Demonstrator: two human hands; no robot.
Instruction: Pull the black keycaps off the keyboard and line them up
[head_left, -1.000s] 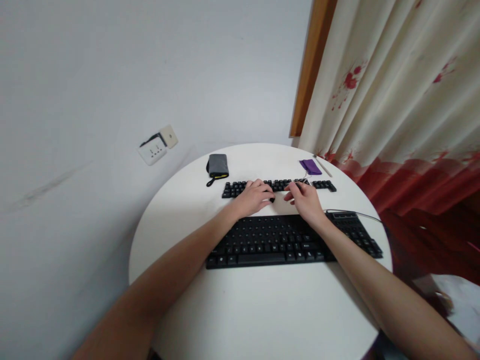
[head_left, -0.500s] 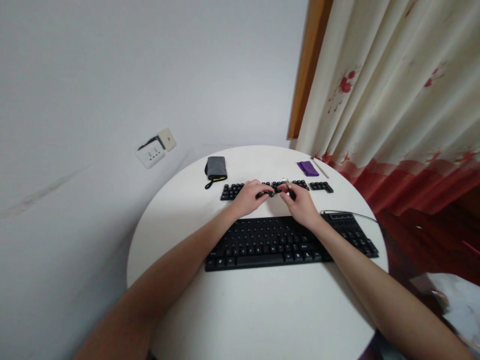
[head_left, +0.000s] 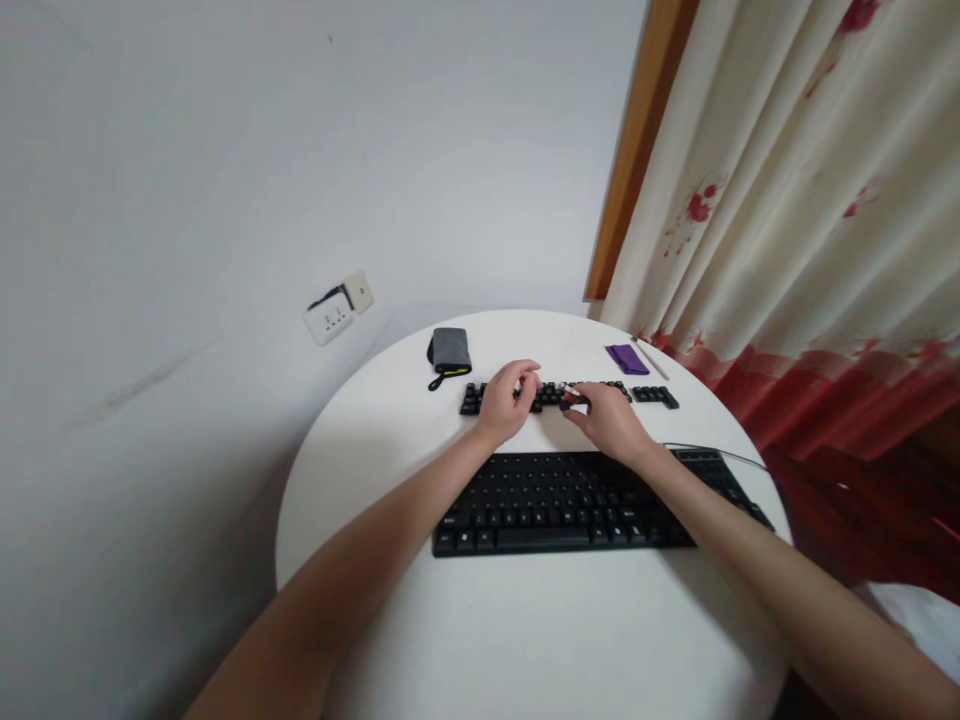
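Observation:
A black keyboard (head_left: pixel 570 500) lies across the round white table (head_left: pixel 525 640). Beyond it runs a row of loose black keycaps (head_left: pixel 551 396), with a short separate group (head_left: pixel 655 396) at its right end. My left hand (head_left: pixel 504 402) rests on the left half of that row, fingers curled over the keycaps. My right hand (head_left: pixel 609 420) sits at the middle of the row, fingertips pinched on a small thin tool or keycap that I cannot make out clearly.
A grey pouch with a yellow-trimmed edge (head_left: pixel 450 352) lies at the table's far left. A purple cloth (head_left: pixel 626 359) and a thin stick (head_left: pixel 649 359) lie far right. A wall socket (head_left: pixel 337 308) is at left. A curtain (head_left: pixel 787 250) hangs close on the right.
The camera shifted, so the scene sits lower and further right. Both hands stayed over the keycap row; my right fingers came together in a pinch, then lowered to the row.

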